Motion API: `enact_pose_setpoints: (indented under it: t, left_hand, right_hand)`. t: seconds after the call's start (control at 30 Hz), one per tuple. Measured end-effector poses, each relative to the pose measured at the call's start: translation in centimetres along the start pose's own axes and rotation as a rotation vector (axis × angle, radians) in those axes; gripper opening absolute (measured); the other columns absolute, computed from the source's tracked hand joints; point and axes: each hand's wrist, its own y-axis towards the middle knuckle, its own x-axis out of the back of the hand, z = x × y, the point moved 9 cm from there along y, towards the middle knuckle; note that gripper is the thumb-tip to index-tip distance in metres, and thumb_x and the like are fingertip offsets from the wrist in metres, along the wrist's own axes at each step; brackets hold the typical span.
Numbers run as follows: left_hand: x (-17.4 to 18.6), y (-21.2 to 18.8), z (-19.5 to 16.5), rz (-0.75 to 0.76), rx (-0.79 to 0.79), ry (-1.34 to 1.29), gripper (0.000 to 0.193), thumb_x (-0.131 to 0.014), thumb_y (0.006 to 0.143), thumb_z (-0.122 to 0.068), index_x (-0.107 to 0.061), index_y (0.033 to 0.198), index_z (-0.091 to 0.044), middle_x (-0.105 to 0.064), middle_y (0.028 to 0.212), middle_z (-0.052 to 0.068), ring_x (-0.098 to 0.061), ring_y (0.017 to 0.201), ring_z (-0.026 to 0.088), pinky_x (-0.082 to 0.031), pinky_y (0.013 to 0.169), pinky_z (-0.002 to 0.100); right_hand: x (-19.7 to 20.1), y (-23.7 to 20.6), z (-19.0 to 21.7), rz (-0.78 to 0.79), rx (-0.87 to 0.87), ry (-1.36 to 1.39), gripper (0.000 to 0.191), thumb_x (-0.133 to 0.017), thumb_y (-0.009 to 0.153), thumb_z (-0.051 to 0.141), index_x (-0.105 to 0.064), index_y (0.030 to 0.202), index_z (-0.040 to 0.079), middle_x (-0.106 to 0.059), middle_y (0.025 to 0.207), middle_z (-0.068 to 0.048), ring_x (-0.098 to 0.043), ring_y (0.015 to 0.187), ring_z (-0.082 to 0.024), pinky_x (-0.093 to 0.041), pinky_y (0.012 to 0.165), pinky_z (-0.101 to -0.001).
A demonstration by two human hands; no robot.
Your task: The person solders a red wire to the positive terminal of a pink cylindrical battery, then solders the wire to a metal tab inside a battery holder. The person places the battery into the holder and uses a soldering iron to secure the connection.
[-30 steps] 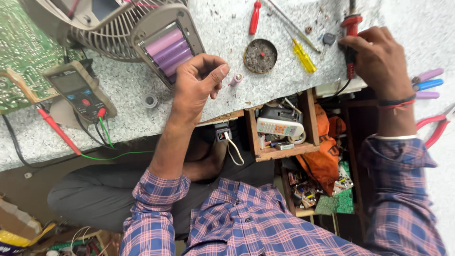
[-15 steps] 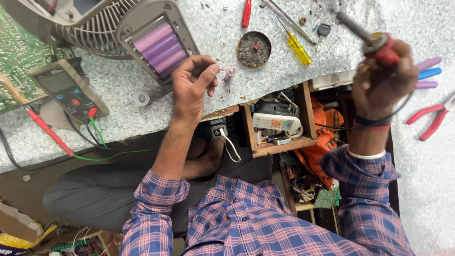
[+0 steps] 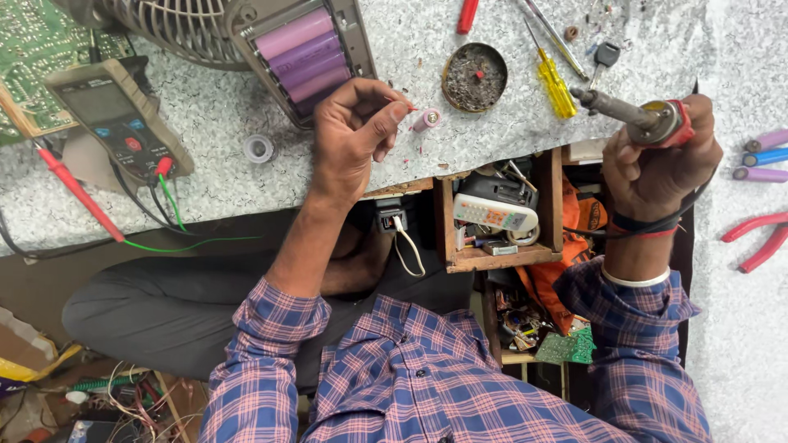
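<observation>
My left hand (image 3: pixel 357 135) rests on the speckled worktop (image 3: pixel 222 184), thumb and forefinger pinching a thin red wire end. The wire tip sits right beside a small pink cylindrical cell (image 3: pixel 428 120) lying on the worktop. My right hand (image 3: pixel 661 164) is raised at the right and grips a soldering iron (image 3: pixel 628 113) by its red-banded handle. The iron's tip points left toward a yellow screwdriver (image 3: pixel 554 84), and its cord runs down past my wrist. The iron is well apart from the cell.
A fan housing with purple cells (image 3: pixel 302 53) lies at the top. A multimeter (image 3: pixel 115 123) with a red probe (image 3: pixel 78 193) is on the left. Also here: a tape ring (image 3: pixel 258 148), a round tin (image 3: pixel 474 76), red pliers (image 3: pixel 759 238), loose cells (image 3: pixel 765 156), and an open wooden drawer (image 3: pixel 497 215).
My right hand lifted the soldering iron off the worktop and brought it nearer, tip now pointing left. My left hand stayed by the pink cell, fingers closing on the wire.
</observation>
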Motion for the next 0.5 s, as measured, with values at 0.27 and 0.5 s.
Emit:
enact_pose_setpoints:
  t: [0.27,0.5]
  left_hand:
    - [-0.3,-0.1,-0.2,0.038,-0.002,0.059,0.015,-0.079,0.097,-0.006,-0.066,0.105,-0.005,-0.076,0.100,0.008,-0.063,0.072,0.004,-0.048,0.056,0.018]
    - [0.2,0.1,0.1,-0.001,-0.020,0.005,0.030,-0.079,0.097,0.000,-0.059,0.119,-0.005,-0.074,0.104,0.008,-0.065,0.083,0.005,-0.054,0.067,0.020]
  right_hand:
    - [0.9,0.0,-1.5,0.023,-0.074,-0.064,0.052,-0.059,0.110,0.056,-0.056,0.097,0.006,-0.066,0.073,-0.017,-0.052,0.047,-0.014,-0.035,0.047,-0.0235]
    - [-2.6,0.8,-1.3,-0.027,-0.019,-0.205,0.050,-0.064,0.098,0.056,-0.058,0.106,0.007,-0.067,0.078,-0.017,-0.059,0.050,-0.019,-0.042,0.043,-0.0246]
